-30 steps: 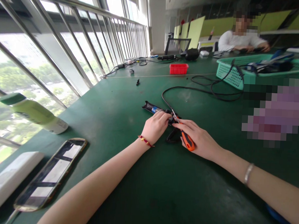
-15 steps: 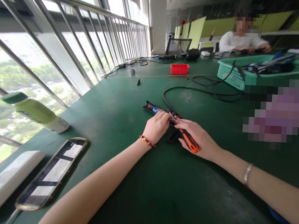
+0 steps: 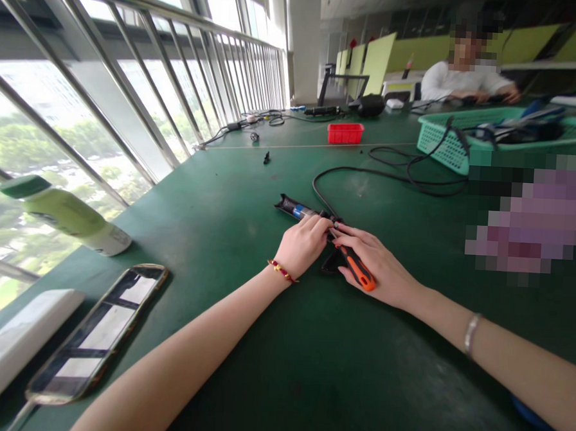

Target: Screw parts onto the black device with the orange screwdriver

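Observation:
My left hand [image 3: 304,243] is closed around a black, elongated corded device [image 3: 285,204] with a blue part inside its far end. The fingers hide its middle. In my right hand [image 3: 379,265] is a screwdriver [image 3: 358,269] with an orange and black handle, pointing up and left toward the device beside my left fingertips. Its tip is too small to make out. A dark piece [image 3: 331,261] shows below the device, between the two hands. A black cable [image 3: 319,178] runs from the device to the back right.
On the green table [image 3: 241,367], a phone [image 3: 106,328], a white block [image 3: 25,349] and a tilted bottle [image 3: 70,217] stand left. A small black part [image 3: 266,158], red bin [image 3: 345,133] and teal basket [image 3: 443,146] lie beyond. A person [image 3: 461,83] sits across.
My right hand has shifted slightly left with the screwdriver, bringing it closer to the device and my left fingers. Less of the metal shaft shows now. My left hand stays nearly still.

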Demonstrator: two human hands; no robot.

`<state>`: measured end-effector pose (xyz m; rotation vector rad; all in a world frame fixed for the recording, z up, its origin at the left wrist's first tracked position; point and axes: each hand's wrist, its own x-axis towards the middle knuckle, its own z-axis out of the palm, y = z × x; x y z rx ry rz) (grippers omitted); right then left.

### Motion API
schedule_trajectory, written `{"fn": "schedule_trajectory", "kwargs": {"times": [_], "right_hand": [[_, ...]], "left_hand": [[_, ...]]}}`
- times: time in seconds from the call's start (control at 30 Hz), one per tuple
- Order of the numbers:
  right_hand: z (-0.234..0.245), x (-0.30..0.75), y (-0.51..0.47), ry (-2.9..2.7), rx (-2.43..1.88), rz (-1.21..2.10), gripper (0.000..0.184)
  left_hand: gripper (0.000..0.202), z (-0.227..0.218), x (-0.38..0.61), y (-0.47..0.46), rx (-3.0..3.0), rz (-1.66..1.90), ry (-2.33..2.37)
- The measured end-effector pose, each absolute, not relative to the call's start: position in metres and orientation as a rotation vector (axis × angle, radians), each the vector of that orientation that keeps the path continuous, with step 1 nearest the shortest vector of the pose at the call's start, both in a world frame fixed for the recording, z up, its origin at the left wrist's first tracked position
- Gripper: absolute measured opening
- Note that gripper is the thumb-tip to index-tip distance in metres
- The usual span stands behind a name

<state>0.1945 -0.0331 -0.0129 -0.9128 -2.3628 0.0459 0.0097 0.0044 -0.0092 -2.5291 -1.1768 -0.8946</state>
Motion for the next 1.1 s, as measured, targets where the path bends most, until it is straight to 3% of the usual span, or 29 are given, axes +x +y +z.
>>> {"fn": "schedule_trajectory", "kwargs": {"times": [0.7, 1.1], "right_hand": [[-0.0118, 0.1936, -0.0332, -2.314, -0.887, 0.088, 0.04], [-0.0078, 0.2019, -0.036, -2.006, -1.058, 0.089, 0.035]], "left_hand": [[0.009, -0.009, 0.0103, 0.0053, -2.631, -1.057, -1.202], [0.009, -0.0089, 0.01, 0.0051, -2.616, -1.043, -1.209]]}}
